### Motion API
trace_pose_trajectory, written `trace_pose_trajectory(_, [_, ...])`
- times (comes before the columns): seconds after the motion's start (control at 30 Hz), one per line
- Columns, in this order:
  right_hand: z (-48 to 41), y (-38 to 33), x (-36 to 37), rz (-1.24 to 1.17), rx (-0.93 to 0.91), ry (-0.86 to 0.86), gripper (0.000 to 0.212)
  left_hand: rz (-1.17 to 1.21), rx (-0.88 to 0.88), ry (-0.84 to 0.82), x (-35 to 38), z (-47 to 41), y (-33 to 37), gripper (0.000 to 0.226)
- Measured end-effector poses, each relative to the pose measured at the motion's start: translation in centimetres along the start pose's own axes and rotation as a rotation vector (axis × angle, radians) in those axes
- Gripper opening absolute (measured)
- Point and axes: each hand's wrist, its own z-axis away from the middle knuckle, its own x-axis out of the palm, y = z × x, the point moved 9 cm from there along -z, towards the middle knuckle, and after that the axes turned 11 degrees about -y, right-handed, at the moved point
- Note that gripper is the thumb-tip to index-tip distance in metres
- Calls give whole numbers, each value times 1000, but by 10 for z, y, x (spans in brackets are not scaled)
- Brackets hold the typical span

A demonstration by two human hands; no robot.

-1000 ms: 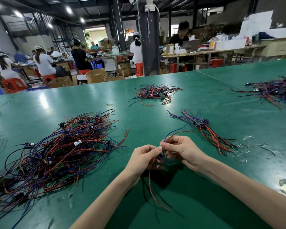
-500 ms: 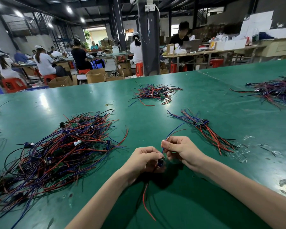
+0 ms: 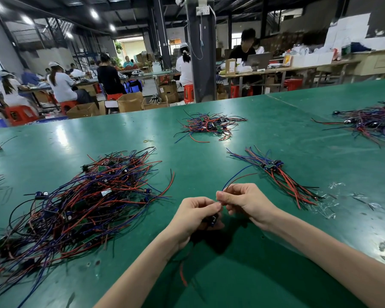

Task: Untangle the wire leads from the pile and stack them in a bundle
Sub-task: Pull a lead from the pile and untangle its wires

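While my left hand (image 3: 196, 213) grips a lead (image 3: 213, 218) by its dark component, my right hand (image 3: 245, 203) pinches its thin blue and red strands; the tangled pile (image 3: 76, 207) sprawls left on the glossy green tabletop (image 3: 209, 156); the straighter bundle (image 3: 280, 176) lies right.

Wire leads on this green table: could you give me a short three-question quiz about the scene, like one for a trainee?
1. True or false: the left hand and the right hand both hold one wire lead above the green table.
2. Where does the sorted bundle lie? A) right of the hands, B) left of the hands, C) in a box.
3. Fill in: the big tangled pile lies on the person's ____ side.
Key: 1 true; 2 A; 3 left.
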Motion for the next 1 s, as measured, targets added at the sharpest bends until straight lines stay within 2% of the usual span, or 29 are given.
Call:
trace_pose_trajectory(0.2, [-4,0,-5,63,72,8,22,-15,-17,-22,1,-3,-1,17])
trace_pose_trajectory(0.5, [-7,5,-10,128,147,31,27,-77,-11,33,-12,-4,2,15])
trace_pose_trajectory(0.77, [-9,4,-39,39,78,198,23,-78,32,66,-21,-4,6,18])
trace_pose_trajectory(0.87, [-10,3,-49,107,51,254,17,-84,39,63,-20,-5,6,19])
trace_pose_trajectory(1.0, [-11,3,-55,296,48,269,20,-102,31,69,-23,-6,3,18])
